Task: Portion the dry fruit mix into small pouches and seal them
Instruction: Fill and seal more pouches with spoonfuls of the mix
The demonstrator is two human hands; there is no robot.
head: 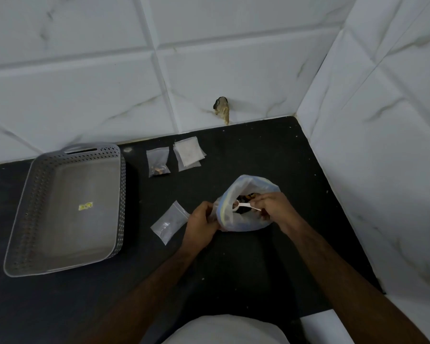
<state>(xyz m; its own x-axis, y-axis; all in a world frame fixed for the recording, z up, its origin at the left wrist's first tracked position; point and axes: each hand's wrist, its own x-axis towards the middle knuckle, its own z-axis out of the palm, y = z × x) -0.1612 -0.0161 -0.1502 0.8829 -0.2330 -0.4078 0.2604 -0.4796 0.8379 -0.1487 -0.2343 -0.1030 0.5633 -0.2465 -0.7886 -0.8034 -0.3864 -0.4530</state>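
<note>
The right hand [273, 207] pinches the handle of a small white plastic spoon [243, 206], its bowl dipped past those fingertips into the large clear zip bag of dry fruit mix [246, 222] to scoop. The left hand [202, 222] grips the bag's rim, probably to hold its mouth open, and a small clear pouch [169, 222] hangs just left of those fingers, seemingly ready for filling.

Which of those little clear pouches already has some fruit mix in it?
The small pouch lying right beside the grey basket: brown pieces sit at its bottom. The stack of pouches further right looks empty, as does the pouch at the left hand.
</note>
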